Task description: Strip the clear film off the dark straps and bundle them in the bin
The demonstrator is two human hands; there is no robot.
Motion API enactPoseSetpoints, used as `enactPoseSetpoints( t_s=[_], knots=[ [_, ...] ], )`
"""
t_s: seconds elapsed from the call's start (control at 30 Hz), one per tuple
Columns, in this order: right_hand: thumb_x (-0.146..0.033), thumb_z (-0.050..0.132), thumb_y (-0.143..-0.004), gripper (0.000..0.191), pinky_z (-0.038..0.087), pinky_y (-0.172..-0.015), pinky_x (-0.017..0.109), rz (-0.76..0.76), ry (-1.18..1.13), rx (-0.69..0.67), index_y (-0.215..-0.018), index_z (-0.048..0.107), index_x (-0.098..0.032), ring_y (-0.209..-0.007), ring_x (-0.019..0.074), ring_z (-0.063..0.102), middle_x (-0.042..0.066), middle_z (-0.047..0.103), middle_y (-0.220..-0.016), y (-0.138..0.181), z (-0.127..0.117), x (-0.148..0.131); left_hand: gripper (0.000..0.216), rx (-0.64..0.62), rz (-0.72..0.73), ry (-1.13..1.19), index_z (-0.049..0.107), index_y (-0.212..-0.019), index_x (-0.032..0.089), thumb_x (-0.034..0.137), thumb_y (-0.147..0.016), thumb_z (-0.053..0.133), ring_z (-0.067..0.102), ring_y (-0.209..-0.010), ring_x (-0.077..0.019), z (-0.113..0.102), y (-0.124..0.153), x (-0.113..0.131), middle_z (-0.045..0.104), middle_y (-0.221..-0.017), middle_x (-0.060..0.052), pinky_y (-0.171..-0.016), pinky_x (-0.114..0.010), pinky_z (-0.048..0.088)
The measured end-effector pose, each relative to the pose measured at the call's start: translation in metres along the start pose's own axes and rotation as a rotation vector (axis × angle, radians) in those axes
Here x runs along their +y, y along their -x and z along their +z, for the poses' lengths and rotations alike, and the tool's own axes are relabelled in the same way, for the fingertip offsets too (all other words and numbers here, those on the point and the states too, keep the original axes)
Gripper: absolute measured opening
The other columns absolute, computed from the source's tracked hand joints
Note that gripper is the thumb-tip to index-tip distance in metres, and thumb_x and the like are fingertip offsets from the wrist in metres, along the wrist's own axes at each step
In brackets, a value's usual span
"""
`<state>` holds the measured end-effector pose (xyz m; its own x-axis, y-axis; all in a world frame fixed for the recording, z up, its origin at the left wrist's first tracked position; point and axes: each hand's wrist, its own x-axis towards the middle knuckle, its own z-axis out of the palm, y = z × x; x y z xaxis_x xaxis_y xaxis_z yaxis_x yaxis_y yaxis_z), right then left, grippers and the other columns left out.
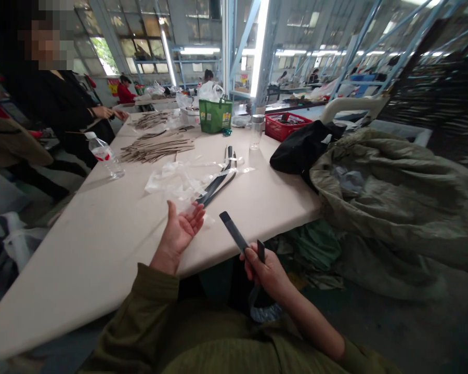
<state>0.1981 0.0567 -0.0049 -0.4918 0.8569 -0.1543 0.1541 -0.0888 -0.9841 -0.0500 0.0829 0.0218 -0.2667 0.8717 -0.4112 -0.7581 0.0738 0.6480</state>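
Note:
My right hand (263,267) is closed round a dark, flat strap (233,230) in front of the table's near edge. One end of the strap points up and away over the tabletop, a second short end sticks up beside my thumb, and a loop hangs below the hand. My left hand (183,228) is palm up with its fingers apart, holding nothing, above the near edge of the table. Just past its fingertips lies a bundle of dark straps (218,182), next to crumpled clear plastic wrapping (171,179).
On the pale table (101,259) are brown strips (156,148), a plastic bottle (105,156), a green bag (215,115), a glass jar (256,132), a red basket (284,124) and a black bag (300,148). A large sack (405,192) stands right. A person (62,104) stands at the left edge.

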Motion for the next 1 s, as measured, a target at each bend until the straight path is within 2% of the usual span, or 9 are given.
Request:
enactPoseSetpoints(
  t_s=[0.2,0.33,0.5,0.57,0.7,0.77,0.87,0.93,1.0],
  knots=[
    [-0.055,0.041,-0.093,0.043,0.034,-0.041,0.021,-0.032,0.105,0.013,-0.084,0.057,-0.016,-0.038,0.0090,0.043,-0.003,0.055,-0.052,-0.028,0.017,-0.002,0.049,-0.161,0.119,-0.273,0.073,-0.095,0.011,0.052,-0.069,0.079,0.069,-0.079,-0.0167,0.004,0.018,-0.046,0.074,-0.095,-0.012,-0.068,-0.023,0.054],
    [-0.057,0.039,-0.094,0.045,0.036,-0.042,0.022,-0.050,0.135,-0.017,-0.087,0.058,-0.017,-0.040,0.0103,0.046,-0.002,0.057,-0.054,-0.040,0.026,-0.002,0.039,-0.136,0.240,-0.258,0.075,-0.087,0.013,0.043,-0.065,0.084,0.066,-0.077,-0.0146,0.017,0.027,-0.057,0.074,-0.088,-0.008,-0.074,-0.025,0.054],
    [-0.069,0.039,-0.088,0.053,0.039,-0.044,0.026,-0.098,0.212,0.008,-0.082,0.057,-0.019,-0.043,0.0144,0.049,0.000,0.057,-0.053,-0.047,0.028,0.001,0.039,-0.236,0.158,-0.316,0.072,-0.073,0.010,0.048,-0.073,0.075,0.053,-0.046,-0.0112,0.015,0.040,-0.086,0.061,-0.058,-0.003,-0.047,-0.024,0.041],
    [-0.074,0.040,-0.084,0.057,0.040,-0.043,0.028,-0.088,0.258,0.011,-0.074,0.057,-0.020,-0.042,0.0157,0.049,0.001,0.057,-0.051,-0.053,0.026,0.003,0.044,-0.248,0.132,-0.299,0.070,-0.071,0.009,0.053,-0.072,0.074,0.051,-0.042,-0.0114,0.011,0.034,-0.095,0.059,-0.055,-0.004,-0.045,-0.025,0.039],
    [-0.078,0.043,-0.078,0.059,0.040,-0.044,0.029,-0.065,0.268,0.000,-0.066,0.056,-0.021,-0.042,0.0165,0.050,0.003,0.057,-0.051,-0.061,0.022,-0.002,0.060,-0.156,0.153,-0.087,0.071,-0.085,0.010,0.066,-0.065,0.075,0.062,-0.060,-0.0153,0.007,0.017,-0.073,0.069,-0.076,-0.010,-0.054,-0.025,0.046],
    [-0.078,0.045,-0.077,0.060,0.039,-0.043,0.028,-0.053,0.202,0.023,-0.073,0.058,-0.020,-0.041,0.0154,0.049,0.002,0.057,-0.051,-0.057,0.021,-0.009,0.056,-0.026,0.127,0.085,0.065,-0.068,0.011,0.066,-0.066,0.074,0.065,-0.066,-0.0149,0.005,0.016,-0.049,0.069,-0.076,-0.009,-0.059,-0.024,0.049],
    [-0.077,0.045,-0.078,0.061,0.035,-0.040,0.025,-0.051,0.073,0.055,-0.081,0.058,-0.018,-0.039,0.0128,0.046,0.000,0.056,-0.052,-0.048,0.025,-0.017,0.038,0.154,0.168,0.211,0.053,-0.055,0.013,0.034,-0.077,0.077,0.064,-0.067,-0.0092,-0.001,0.019,-0.023,0.068,-0.075,-0.004,-0.066,-0.020,0.050],
    [-0.074,0.044,-0.083,0.058,0.034,-0.040,0.024,-0.067,0.037,0.047,-0.082,0.057,-0.018,-0.040,0.0114,0.046,-0.001,0.056,-0.053,-0.046,0.029,-0.016,0.016,0.065,0.199,0.124,0.068,-0.081,0.015,0.025,-0.075,0.078,0.067,-0.081,-0.0106,-0.005,0.022,-0.022,0.072,-0.096,-0.003,-0.071,-0.020,0.051],
    [-0.069,0.042,-0.088,0.054,0.035,-0.041,0.023,-0.089,0.054,0.022,-0.084,0.056,-0.018,-0.040,0.0108,0.047,-0.001,0.056,-0.056,-0.046,0.035,-0.014,0.031,-0.105,0.190,-0.002,0.071,-0.102,0.018,0.032,-0.075,0.079,0.067,-0.089,-0.0140,-0.004,0.029,-0.029,0.071,-0.108,-0.005,-0.072,-0.023,0.053]
  ],
)
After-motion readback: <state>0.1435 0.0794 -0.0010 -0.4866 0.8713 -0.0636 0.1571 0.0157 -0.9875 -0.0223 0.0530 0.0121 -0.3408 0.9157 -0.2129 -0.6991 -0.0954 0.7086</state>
